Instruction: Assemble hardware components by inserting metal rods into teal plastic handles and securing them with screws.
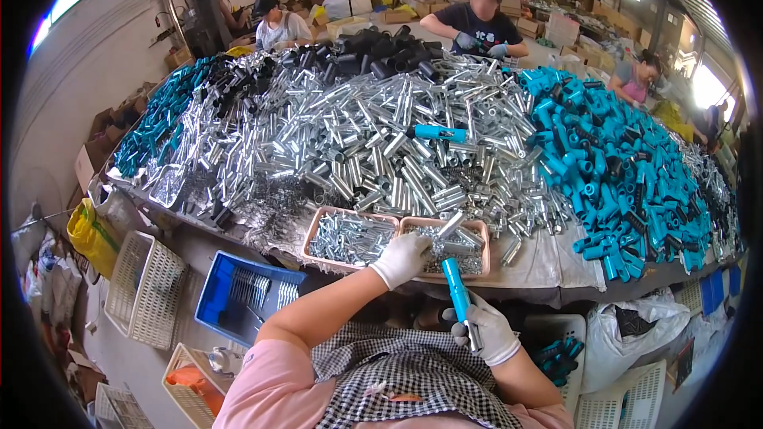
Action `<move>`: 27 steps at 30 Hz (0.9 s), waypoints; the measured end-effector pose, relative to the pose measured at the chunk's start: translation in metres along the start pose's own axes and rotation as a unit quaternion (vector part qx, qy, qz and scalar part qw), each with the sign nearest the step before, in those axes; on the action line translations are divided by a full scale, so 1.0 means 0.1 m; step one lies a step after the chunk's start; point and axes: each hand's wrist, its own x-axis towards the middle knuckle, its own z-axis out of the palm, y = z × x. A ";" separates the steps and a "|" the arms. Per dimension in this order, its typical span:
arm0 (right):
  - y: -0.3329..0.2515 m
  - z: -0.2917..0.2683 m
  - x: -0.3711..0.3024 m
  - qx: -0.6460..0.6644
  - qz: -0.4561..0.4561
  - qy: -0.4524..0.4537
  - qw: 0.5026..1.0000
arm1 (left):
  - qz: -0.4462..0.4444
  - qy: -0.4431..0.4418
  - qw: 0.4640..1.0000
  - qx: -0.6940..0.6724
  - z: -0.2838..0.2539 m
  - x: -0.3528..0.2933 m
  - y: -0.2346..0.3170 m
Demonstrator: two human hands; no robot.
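Observation:
My right hand [486, 332], in a white glove, is wrapped round a teal plastic handle [455, 282] with a shiny metal end below the fist. The handle stands tilted in front of my apron. My left hand [401, 260], also gloved, reaches over the tray of small metal parts [482, 272] at the table's front edge. Its fingers are bent together among the parts, and what they pinch is hidden. A metal tube [450, 225] slants across that tray, just beyond the fingers. Left of it sits a tray of metal pins [354, 240].
A big heap of metal tubes [334, 127] covers the table, with teal handles [628, 175] piled right and black sleeves [381, 56] behind. One teal piece [439, 133] lies on the tubes. Blue [208, 294] and white crates [143, 290] stand below left. Several people work beyond.

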 end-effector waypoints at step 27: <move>0.05 0.03 0.05 0.044 0.096 -0.129 0.986 | 0.076 -0.138 0.896 -0.415 -0.40 -0.45 0.43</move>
